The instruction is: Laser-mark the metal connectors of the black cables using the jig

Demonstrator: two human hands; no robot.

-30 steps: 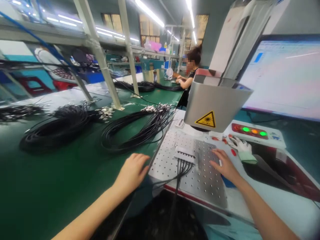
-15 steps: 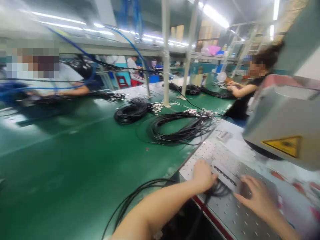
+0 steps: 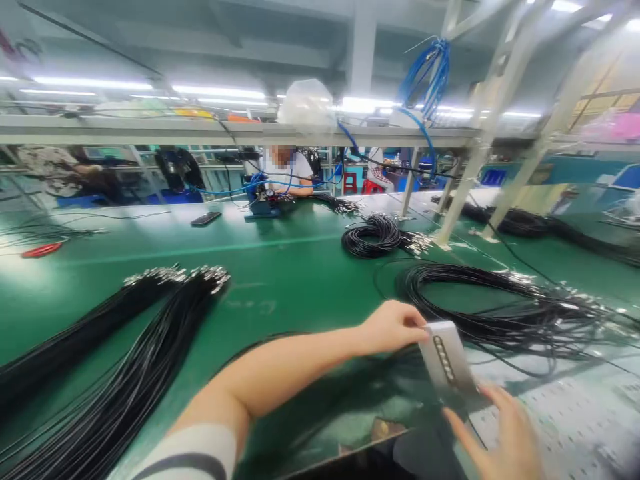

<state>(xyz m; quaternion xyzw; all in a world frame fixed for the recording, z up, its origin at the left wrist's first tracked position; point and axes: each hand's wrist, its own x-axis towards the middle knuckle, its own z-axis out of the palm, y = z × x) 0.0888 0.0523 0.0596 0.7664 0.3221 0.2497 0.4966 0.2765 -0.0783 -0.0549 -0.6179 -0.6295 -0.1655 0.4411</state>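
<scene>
A flat silvery metal block (image 3: 450, 360) with a row of small dark-rimmed slots is tilted up above the bench edge. My left hand (image 3: 395, 327) pinches its upper left corner. Beside its lower end is my right hand (image 3: 505, 427), thumb and fingers apart, with the fingertips at the block's lower right edge. Black cables run along behind my left forearm, partly hidden by it. Right of my right hand lies a perforated metal plate (image 3: 575, 420).
Coiled black cables (image 3: 450, 320) lie behind the block, a smaller coil (image 3: 370, 237) further back. Two long cable bundles (image 3: 165, 340) lie at left. A phone (image 3: 206, 218) rests near a seated person (image 3: 300, 167). Shelf posts (image 3: 465, 180) rise behind the coils.
The view has swung left. The slotted block, which lay on the perforated plate between my hands, is now lifted and tilted off it, held by my left hand. The machine head has left the view.
</scene>
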